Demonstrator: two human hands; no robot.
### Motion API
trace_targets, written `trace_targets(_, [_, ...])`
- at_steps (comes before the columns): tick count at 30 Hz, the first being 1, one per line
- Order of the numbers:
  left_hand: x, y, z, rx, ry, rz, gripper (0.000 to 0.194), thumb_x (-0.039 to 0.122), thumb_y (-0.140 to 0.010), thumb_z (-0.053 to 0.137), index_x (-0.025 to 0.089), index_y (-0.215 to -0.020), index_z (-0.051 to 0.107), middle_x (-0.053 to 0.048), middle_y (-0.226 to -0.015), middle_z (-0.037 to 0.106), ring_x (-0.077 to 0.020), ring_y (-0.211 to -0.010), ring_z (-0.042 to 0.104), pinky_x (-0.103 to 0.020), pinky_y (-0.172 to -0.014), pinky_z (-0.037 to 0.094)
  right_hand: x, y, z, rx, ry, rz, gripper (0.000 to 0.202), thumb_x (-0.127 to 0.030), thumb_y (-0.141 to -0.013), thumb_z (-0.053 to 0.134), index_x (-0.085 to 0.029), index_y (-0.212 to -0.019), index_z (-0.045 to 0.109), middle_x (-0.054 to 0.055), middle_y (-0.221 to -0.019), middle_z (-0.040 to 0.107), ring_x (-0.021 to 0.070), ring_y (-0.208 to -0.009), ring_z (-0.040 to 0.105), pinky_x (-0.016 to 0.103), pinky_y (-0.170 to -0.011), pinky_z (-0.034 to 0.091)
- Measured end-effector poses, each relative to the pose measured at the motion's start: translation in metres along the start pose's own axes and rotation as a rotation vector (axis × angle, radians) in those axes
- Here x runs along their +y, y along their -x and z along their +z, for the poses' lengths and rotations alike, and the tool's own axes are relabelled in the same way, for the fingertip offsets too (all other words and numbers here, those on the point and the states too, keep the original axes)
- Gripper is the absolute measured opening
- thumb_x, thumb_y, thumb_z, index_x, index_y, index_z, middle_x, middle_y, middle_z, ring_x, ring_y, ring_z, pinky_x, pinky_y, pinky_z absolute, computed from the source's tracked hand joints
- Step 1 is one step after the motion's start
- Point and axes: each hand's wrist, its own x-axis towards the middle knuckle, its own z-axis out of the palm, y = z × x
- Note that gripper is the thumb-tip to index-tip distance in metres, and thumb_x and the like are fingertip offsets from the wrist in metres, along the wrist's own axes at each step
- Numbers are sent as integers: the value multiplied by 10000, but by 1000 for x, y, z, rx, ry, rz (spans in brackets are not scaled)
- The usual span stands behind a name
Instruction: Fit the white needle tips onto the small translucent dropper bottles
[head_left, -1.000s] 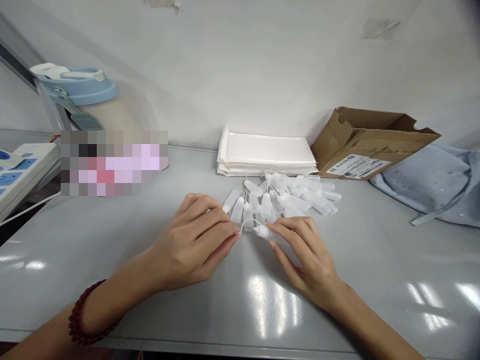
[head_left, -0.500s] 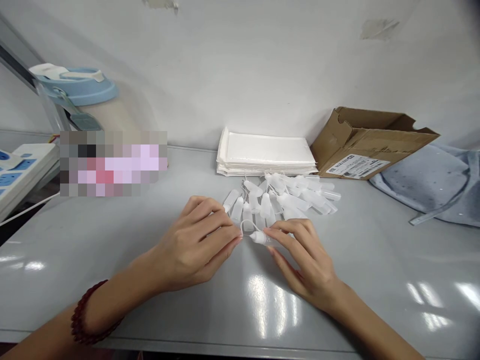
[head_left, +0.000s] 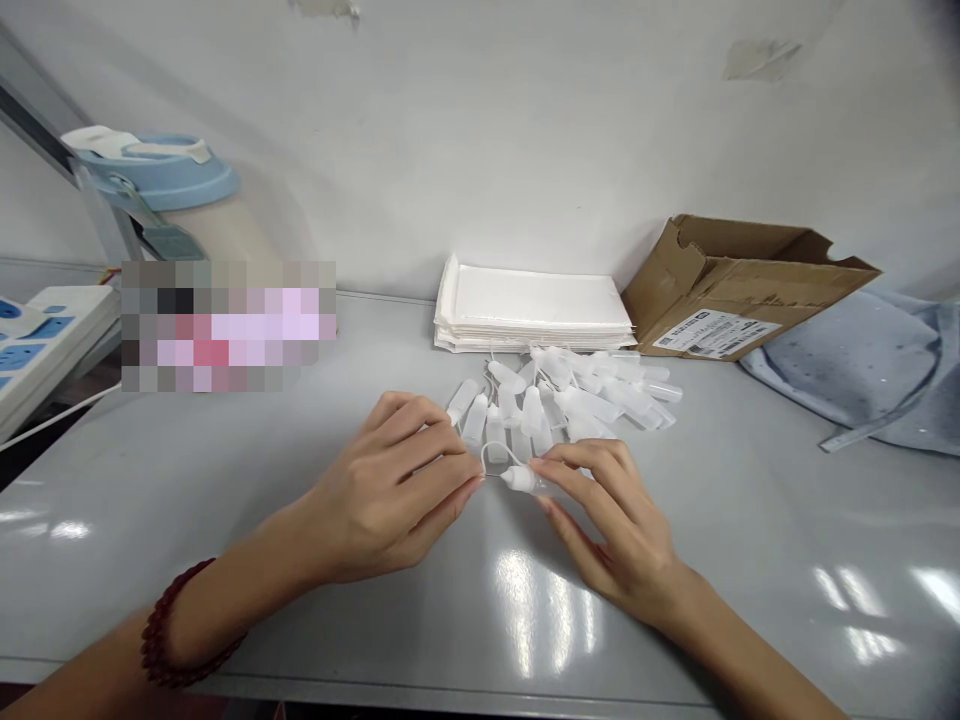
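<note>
Between the thumb and fingers of my right hand (head_left: 611, 525) lies a small translucent dropper bottle (head_left: 521, 479) on its side, its white tip pointing left. A thin needle runs from that tip toward my left hand (head_left: 409, 490). The left fingertips are pinched together on the end of a white cap strap (head_left: 495, 446), which loops back to the bottle's neck; any cap at that end is hidden by the fingers. Just beyond both hands lies a pile of similar small bottles (head_left: 577, 400), several with white straps.
Behind the pile sit stacked white padded envelopes (head_left: 534, 297), with an open cardboard box (head_left: 757, 290) to their right. A blue-grey cloth item (head_left: 862, 370) lies at far right. On the left stand a blue-lidded tumbler (head_left: 161, 180) and a power strip (head_left: 52, 340), near a blurred-out patch.
Hardly anything differs. The bottle's tip and my right fingertips have shifted very slightly downward; both hands keep the same grip.
</note>
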Motion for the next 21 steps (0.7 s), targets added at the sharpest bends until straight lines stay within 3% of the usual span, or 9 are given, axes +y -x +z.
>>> trace_targets(21, [1,1,1,25,14,-5,92,67,-780,615,146,-816,585,-24,-705,612,-178,-744,478,-336,-665,402,-1,1,-1,5,-8,20,392,11,-798,524,-120,-1167,505,133,-1010,559,237,-908,509,405,-721,468])
